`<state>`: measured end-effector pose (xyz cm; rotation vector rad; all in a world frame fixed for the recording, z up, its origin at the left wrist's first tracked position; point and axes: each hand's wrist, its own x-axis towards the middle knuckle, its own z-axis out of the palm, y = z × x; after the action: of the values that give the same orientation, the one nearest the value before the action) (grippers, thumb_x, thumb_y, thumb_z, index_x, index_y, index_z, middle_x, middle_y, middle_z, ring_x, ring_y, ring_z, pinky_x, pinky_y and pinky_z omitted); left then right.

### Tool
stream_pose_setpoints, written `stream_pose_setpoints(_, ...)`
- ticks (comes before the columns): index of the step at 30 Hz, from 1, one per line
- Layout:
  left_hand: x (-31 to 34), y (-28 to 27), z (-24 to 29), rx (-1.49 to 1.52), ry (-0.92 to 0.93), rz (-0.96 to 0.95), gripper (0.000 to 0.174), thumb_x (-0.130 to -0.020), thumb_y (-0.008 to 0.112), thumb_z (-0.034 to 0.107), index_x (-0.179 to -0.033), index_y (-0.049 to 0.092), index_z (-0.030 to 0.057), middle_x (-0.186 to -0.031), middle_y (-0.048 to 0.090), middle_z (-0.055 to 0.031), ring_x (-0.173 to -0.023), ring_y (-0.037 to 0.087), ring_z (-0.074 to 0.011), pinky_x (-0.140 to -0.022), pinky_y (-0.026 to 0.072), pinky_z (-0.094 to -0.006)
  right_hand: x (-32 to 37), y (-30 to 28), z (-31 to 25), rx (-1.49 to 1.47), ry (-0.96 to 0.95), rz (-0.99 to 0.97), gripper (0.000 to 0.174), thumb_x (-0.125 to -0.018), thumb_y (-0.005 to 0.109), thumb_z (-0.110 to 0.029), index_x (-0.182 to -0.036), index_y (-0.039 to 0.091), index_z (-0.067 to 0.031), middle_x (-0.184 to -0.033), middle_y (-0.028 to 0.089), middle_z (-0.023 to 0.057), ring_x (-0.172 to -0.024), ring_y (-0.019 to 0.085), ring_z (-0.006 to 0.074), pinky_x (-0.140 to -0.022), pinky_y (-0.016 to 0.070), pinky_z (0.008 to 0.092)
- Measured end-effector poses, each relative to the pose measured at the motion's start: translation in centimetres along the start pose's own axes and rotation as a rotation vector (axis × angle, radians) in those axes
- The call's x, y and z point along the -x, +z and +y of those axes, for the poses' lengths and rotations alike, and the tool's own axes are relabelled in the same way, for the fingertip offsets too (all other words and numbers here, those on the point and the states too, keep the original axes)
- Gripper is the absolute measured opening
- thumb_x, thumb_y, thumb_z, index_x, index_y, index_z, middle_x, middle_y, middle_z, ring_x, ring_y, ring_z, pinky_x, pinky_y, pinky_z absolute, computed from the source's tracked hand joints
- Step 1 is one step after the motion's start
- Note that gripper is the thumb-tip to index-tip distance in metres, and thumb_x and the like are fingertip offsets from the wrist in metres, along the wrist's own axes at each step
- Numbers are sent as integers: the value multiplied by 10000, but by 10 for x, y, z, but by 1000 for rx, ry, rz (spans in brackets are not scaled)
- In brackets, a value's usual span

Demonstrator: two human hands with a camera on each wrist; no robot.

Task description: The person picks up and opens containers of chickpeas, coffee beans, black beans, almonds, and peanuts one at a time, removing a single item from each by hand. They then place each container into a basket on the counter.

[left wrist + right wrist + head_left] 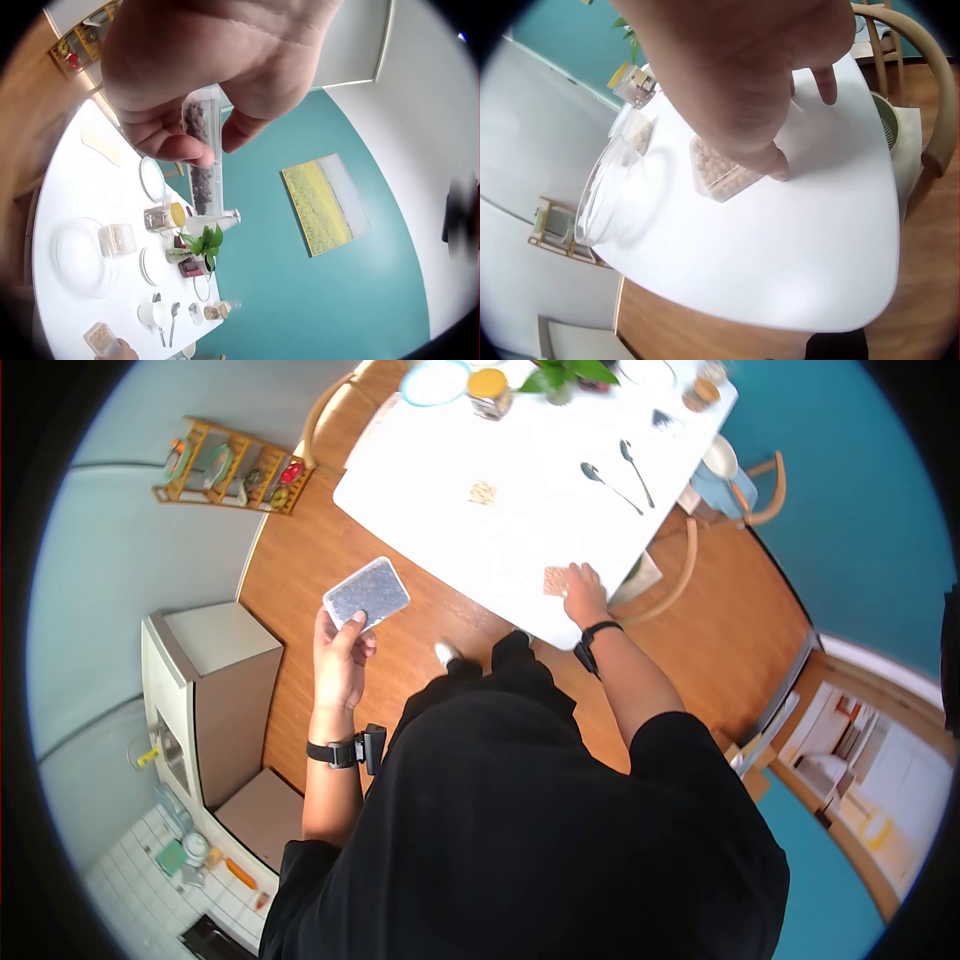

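Observation:
My left hand [338, 658] holds up a clear rectangular plastic box [370, 590], thumb on one face and fingers behind it, off to the left of the table. Dark bits that look like beans fill much of this box in the left wrist view. On the table's near right part, my right hand [586, 598] grips the end of another clear box [716, 171], filled with pale, round, bean-like pieces. The thumb lies along its near side in the right wrist view; the other fingers reach across to the far side, partly hidden by the hand.
A second box of pale pieces [483, 492] and a clear round bowl [604, 195] stand on the white table [420, 510]. Farther back are a yellow-lidded jar [489, 395], a plant [565, 374] and two spoons [612, 486]. Chairs [683, 575] stand along the table's sides.

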<state>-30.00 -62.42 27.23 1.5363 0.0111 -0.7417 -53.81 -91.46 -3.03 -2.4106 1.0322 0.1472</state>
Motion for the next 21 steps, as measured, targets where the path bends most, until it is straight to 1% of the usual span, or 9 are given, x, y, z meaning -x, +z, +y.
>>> stream_pose_setpoints(3, 9, -20, 5, -22, 9, 91, 354, -947, 655, 135, -1267, 514, 80, -918, 610, 3, -663, 569, -81, -582, 460, -219, 0, 3, 7, -34, -58, -35, 483, -806, 631, -30, -1276, 523, -12, -1292, 528, 226, -1214, 513, 422, -1005, 467, 497)
stream_pose_setpoints(4, 9, -34, 5, -54, 37, 114, 367, -943, 658, 130, -1277, 511, 86, -923, 613, -3, -671, 578, -78, -577, 472, -213, -6, 15, 12, -45, -90, 36, 364, -766, 646, -17, -1117, 556, 18, -1203, 582, 242, -1147, 549, 429, -977, 484, 493)
stream_pose_setpoints(5, 10, -46, 5, -8, 74, 114, 403, -940, 664, 122, -1304, 496, 79, -930, 612, -7, -675, 582, -77, -575, 485, -216, -4, -4, -5, -114, -55, -24, 263, -750, 644, -2, -1001, 574, 38, -1065, 627, 270, -1069, 586, 447, -936, 500, 505)
stream_pose_setpoints(7, 17, -74, 12, 21, 89, 131, 478, -947, 669, 137, -1357, 438, 55, -1022, 612, -43, -680, 571, -79, -584, 509, -230, 1, -3, -5, -268, -34, 36, 199, -741, 629, 0, -931, 599, 52, -893, 659, 284, -897, 633, 484, -817, 530, 536)
stream_pose_setpoints(9, 24, -111, 0, 157, 161, 140, 478, -956, 664, 140, -1360, 424, 54, -911, 610, -24, -628, 558, -75, -532, 482, -227, 19, -13, -25, -258, -23, 109, 263, -724, 682, -49, -957, 618, 57, -849, 674, 258, -884, 651, 464, -842, 542, 512)
stream_pose_setpoints(11, 41, -145, -3, 205, 132, 174, 462, -969, 642, 140, -1362, 420, 45, -867, 600, -18, -620, 555, -75, -516, 466, -230, 32, -28, -42, -116, 55, 2, 627, -653, 788, -109, -1200, 544, 78, -1125, 604, 314, -1039, 600, 479, -951, 506, 506)
stream_pose_setpoints(13, 58, -183, -19, 298, 182, 140, 464, -978, 624, 149, -1379, 416, 43, -885, 599, -22, -623, 549, -74, -519, 463, -232, 43, -29, -71, -84, 23, -11, 786, -642, 819, -117, -1322, 473, 73, -1210, 541, 330, -1086, 571, 484, -989, 485, 505)
stream_pose_setpoints(19, 108, -289, -54, 362, 182, 156, 425, -1001, 580, 166, -1380, 423, 56, -976, 584, -28, -667, 541, -68, -553, 453, -226, 91, -29, -232, -214, -253, -118, 871, -645, 858, -85, -1385, 443, 110, -1265, 523, 282, -1148, 582, 425, -1012, 497, 432)
stream_pose_setpoints(21, 132, -329, -64, 394, 220, 187, 446, -1001, 580, 166, -1396, 409, 53, -988, 583, -32, -674, 543, -71, -559, 454, -225, 131, -28, -314, -144, -363, -108, 864, -653, 861, -84, -1387, 445, 100, -1266, 538, 271, -1152, 588, 407, -1011, 497, 431)
